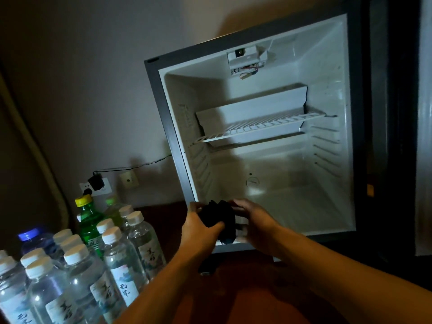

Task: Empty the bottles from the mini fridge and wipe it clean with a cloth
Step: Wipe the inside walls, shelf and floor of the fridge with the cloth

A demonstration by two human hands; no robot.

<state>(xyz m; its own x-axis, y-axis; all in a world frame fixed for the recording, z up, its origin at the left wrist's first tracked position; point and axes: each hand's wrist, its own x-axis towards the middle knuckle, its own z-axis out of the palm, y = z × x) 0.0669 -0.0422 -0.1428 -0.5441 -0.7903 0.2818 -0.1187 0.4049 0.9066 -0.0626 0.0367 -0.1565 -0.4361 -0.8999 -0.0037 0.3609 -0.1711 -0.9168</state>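
- the dark cloth [218, 220] is bunched up between my two hands, right at the front lip of the mini fridge [268, 146], near its lower left corner.
- my left hand [201, 228] grips the cloth from the left, thumb curled over its lower part; my right hand [254, 220] holds it from the right, its fingers [240, 226] wrapped against the far side.
- the mini fridge stands open on the bench [245, 288], its white inside lit; no bottles show in it.
- one wire shelf [259, 127] sits about halfway up, and a small control box [245, 58] with loose wires hangs from the ceiling of the cavity.
- the fridge door [402, 127] stands open at the right, dark and mostly in shadow.
- the bottles [77, 265] stand crowded at the bench's left edge, well apart from the fridge: clear ones with white caps, a green bottle [88, 220] with a yellow cap behind them, one with a blue cap at the far left.
- on the wall behind the bottles, a black plug [95, 181] sits in a socket, its thin cable running toward the fridge.
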